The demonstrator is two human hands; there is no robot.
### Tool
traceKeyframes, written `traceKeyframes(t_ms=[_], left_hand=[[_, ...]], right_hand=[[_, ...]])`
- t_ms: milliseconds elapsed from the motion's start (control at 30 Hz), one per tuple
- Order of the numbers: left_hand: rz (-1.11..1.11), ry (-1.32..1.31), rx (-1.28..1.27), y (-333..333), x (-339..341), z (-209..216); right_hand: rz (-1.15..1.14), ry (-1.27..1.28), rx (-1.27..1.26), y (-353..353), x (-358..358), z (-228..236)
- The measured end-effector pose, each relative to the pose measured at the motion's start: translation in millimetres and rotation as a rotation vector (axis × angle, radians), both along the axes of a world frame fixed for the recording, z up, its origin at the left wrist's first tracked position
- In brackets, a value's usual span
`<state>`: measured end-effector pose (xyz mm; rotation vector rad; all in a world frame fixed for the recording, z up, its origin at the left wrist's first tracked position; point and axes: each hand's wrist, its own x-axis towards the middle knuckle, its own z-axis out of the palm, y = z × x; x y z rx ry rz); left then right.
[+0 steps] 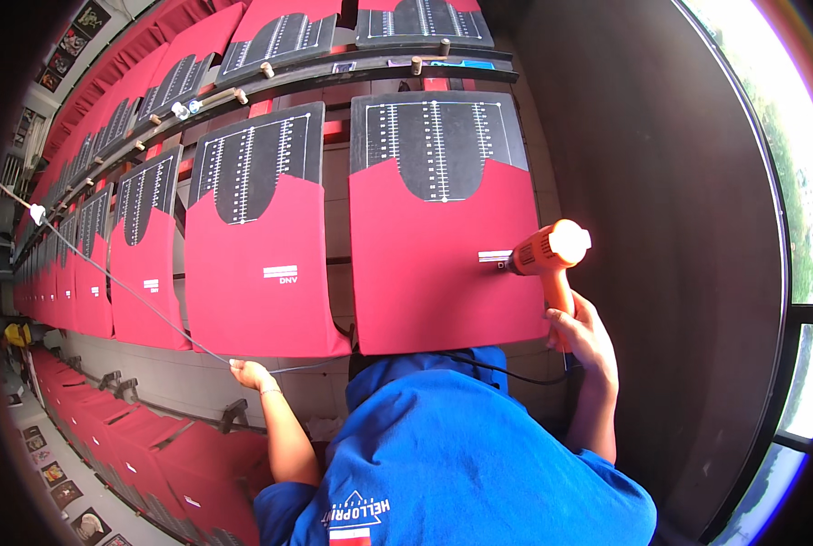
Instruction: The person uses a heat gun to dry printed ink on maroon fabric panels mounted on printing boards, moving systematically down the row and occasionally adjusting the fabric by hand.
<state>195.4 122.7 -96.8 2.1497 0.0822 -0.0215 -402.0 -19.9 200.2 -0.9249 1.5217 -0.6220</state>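
An orange heat gun (547,250) is in my right hand (586,338), whose fingers wrap round its handle. Its dark nozzle points left, at the small white print (495,257) on the nearest red shirt (425,291); whether they touch I cannot tell. That shirt lies over a black board (461,127) marked with white scales, which shows through the neck opening. Off to the left, my left hand (254,375) is closed on a thin grey cable (142,298). From there the cable stretches up to the far left, and another stretch passes toward my body.
More red shirts on boards, such as this neighbouring one (256,273), run left in a long row. A metal rail (315,78) with pegs lies behind them. Another row of red shirts (165,464) stands at lower left. A dark wall (661,227) rises on the right.
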Motion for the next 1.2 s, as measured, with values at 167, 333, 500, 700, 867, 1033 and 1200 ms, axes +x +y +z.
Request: traceKeyframes(t_ms=[167,333,500,700,867,1033,1200], left_hand=[[0.123,0.197,-0.090,14.1,18.2,0.1],[0.009,-0.530,0.182,92.3,130.5,-47.3],[-0.276,0.140,-0.357,94.5,159.5,-25.7],[-0.633,0.541,0.025,102.0,214.3,-9.2],[-0.591,-0.211,0.384,101.3,291.7,-12.4],[-0.566,-0.428,0.233,-11.0,335.9,80.9],[-0.369,-0.340,0.076,-33.5,358.8,60.3]], right_hand=[[-0.067,0.059,0.007,10.2,31.4,-2.9],[0.041,-0.031,0.046,0.8,119.5,-0.5],[0.221,-0.157,0.103,-4.4,270.5,-0.5],[0.237,-0.092,0.067,7.4,387.3,-8.4],[0.234,-0.035,0.087,19.7,425.9,4.9],[0.221,0.007,0.084,26.8,455.7,6.4],[0.107,0.040,0.047,36.5,452.6,10.4]])
